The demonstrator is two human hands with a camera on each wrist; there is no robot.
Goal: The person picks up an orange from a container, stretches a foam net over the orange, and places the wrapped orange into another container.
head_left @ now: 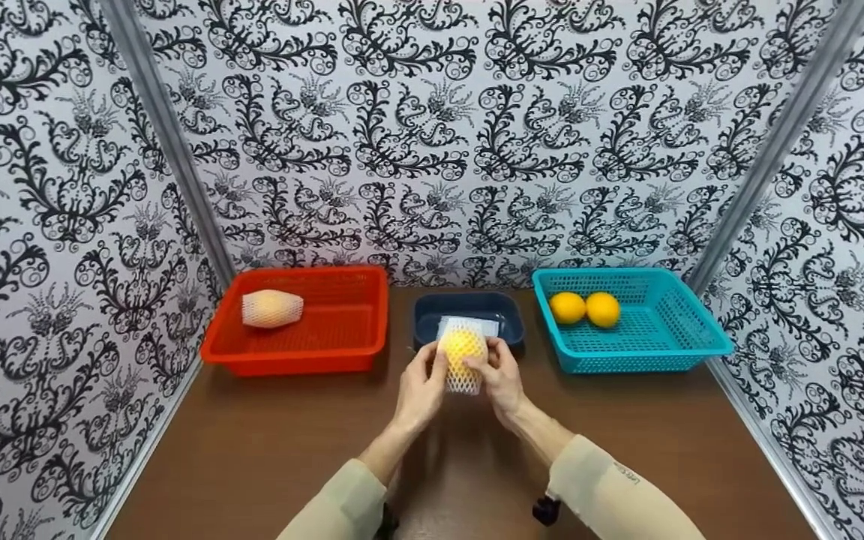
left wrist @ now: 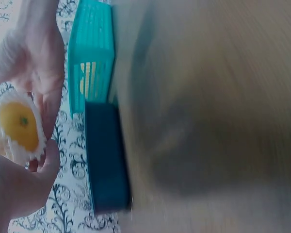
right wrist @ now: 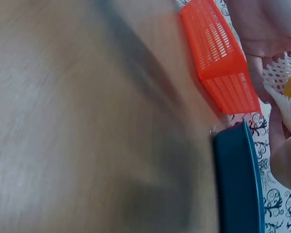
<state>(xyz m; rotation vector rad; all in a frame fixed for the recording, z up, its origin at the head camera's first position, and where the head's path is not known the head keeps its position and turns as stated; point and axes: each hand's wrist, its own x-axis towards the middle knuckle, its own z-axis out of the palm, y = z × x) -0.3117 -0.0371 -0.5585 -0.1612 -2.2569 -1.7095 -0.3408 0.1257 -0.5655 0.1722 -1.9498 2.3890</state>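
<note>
An orange [head_left: 463,345] inside a white foam net sleeve [head_left: 463,382] is held up between both hands, in front of the dark blue tray. My left hand [head_left: 423,386] grips its left side, thumb toward me. From the right, my right hand [head_left: 503,379] grips the sleeve with its thumb across the front. In the left wrist view the orange [left wrist: 20,121] shows its stem end through the sleeve's open end. The right wrist view catches the sleeve [right wrist: 281,80] at its edge, between the fingers of both hands.
A dark blue tray [head_left: 507,307] with white netting in it stands at the back middle. Left of it, a red basket [head_left: 342,352] holds one sleeved fruit [head_left: 272,308]. A turquoise basket [head_left: 642,364] on the right holds two bare oranges [head_left: 602,310]. Patterned walls enclose the brown table [head_left: 289,450].
</note>
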